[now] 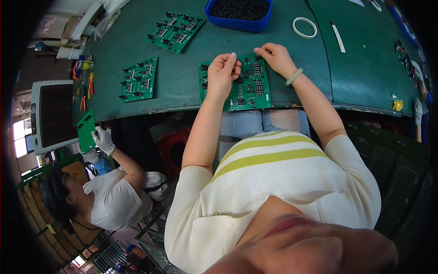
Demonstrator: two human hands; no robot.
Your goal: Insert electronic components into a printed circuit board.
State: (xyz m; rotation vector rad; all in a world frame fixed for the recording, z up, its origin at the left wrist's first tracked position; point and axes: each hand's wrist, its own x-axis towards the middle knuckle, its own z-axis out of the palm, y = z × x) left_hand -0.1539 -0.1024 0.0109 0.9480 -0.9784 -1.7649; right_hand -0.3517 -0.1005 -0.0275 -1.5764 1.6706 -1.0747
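Note:
A green circuit board [248,93] with black parts and digit displays lies at the table's near edge in front of me. Over its left half is my left hand [222,73], fingers curled and thumb pressed to the index finger; anything in that pinch is hidden. My right hand [277,59] is at the board's upper right corner. Its thumb and forefinger close together there, and I cannot make out what is between them. Beyond the board stands a blue bin [239,20] full of small black parts.
Two more circuit boards lie left, one near [139,80] and one farther [175,32]. A tape roll [304,28] and a white-handled tool [338,37] lie right. Pliers [91,84] sit by the left edge, where a gloved co-worker [118,196] holds another board [86,132]. Gloved hands [418,109] show far right.

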